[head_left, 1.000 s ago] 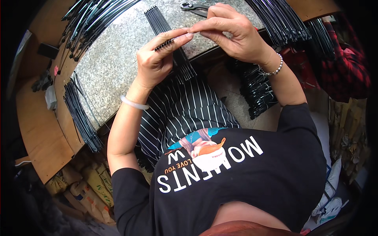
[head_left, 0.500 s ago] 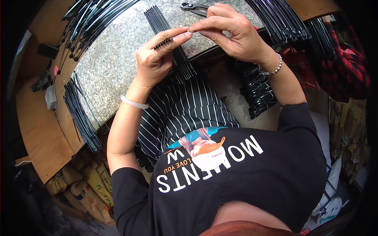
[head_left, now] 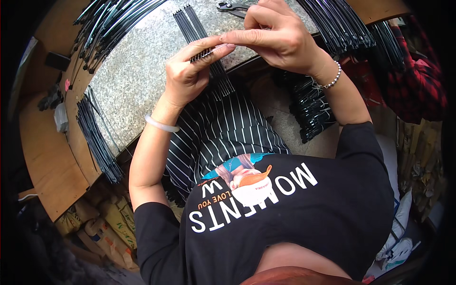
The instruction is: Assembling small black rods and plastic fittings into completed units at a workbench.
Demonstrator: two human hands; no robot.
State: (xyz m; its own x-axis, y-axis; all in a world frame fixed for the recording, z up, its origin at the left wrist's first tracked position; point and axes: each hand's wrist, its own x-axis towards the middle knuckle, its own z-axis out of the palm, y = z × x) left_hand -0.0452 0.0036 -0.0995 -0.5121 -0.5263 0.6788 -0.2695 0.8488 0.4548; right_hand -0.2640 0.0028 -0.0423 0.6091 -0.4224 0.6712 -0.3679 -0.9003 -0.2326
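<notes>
My left hand [head_left: 187, 69] is closed, with a short row of small black ridged pieces [head_left: 200, 55] held between its fingers. My right hand [head_left: 280, 40] meets the left one at the fingertips, its forefinger stretched over the left thumb and forefinger. Whatever lies between the touching fingertips is too small or hidden to name. Below the hands, a flat row of thin black rods [head_left: 190, 23] lies side by side on the speckled stone tabletop [head_left: 137, 61]. The rods run over the table's near edge toward my striped apron [head_left: 223, 126]. A narrow gap splits their far ends.
Pliers with dark handles [head_left: 232, 8] lie beyond my hands. Bundles of black rods lie at the far left [head_left: 111, 23], left edge [head_left: 97, 137] and far right [head_left: 337, 26]. More black bundles [head_left: 311, 111] sit below the table. A person in a checked sleeve [head_left: 418, 80] is at right.
My right hand has shifted slightly, its forefinger now straighter across the left fingertips. A gap has opened among the rods' far ends. The left hand has barely moved.
</notes>
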